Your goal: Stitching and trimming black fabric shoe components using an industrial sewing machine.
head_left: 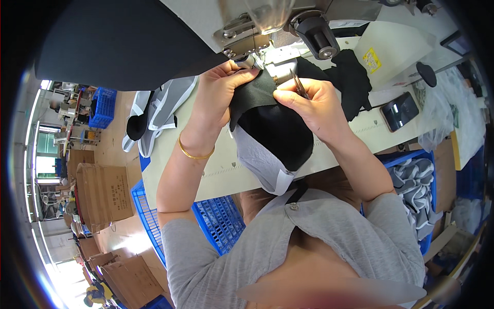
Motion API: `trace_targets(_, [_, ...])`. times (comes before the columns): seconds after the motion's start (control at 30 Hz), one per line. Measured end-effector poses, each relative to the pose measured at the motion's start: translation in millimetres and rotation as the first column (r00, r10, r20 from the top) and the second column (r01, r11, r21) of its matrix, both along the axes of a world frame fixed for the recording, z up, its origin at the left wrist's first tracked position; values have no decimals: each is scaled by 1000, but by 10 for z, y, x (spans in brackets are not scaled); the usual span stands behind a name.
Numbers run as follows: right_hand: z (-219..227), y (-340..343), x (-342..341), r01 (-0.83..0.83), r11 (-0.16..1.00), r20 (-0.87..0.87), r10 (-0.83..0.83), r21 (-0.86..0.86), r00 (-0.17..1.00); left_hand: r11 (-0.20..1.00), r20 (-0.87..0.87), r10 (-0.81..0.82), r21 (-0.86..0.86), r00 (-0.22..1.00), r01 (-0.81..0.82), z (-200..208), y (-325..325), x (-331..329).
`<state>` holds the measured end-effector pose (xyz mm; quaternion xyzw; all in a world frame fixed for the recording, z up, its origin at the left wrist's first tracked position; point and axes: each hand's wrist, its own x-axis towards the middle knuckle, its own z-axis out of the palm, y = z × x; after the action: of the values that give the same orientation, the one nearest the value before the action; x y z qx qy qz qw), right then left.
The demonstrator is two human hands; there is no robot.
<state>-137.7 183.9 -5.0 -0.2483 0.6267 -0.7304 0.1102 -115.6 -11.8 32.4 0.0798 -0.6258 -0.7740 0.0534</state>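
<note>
My left hand (218,95) presses down on a black fabric piece (275,131) with a pale grey lining, right under the head of a sewing machine (267,26). A gold bangle sits on that wrist. My right hand (316,105) pinches the fabric's upper edge and holds small metal snips (298,85) between its fingers. The fabric hangs over the front edge of the pale table (180,159) toward my lap.
More black fabric (352,77) lies to the right of the machine. A dark phone (400,111) rests on the table at right. Blue crates stand on the left (216,221) and on the right (417,185), the right one holding grey and white pieces. Cardboard boxes (103,193) stand on the floor at left.
</note>
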Motion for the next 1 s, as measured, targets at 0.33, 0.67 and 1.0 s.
trace_targets(0.33, [-35,18,-21,-34,999,54,34,-6,998,1000,44,15,-25,999,-14,16,9,18])
trace_targets(0.67, [-94,-25,0,54,996,-93,-48,68,994,-33,-655,-379,-697,654,-717,-87,144,441])
trace_targets(1.0, [-122,16,244,22,999,38,-23,32,999,29,-638,-502,-687,584,-726,-268,194,429])
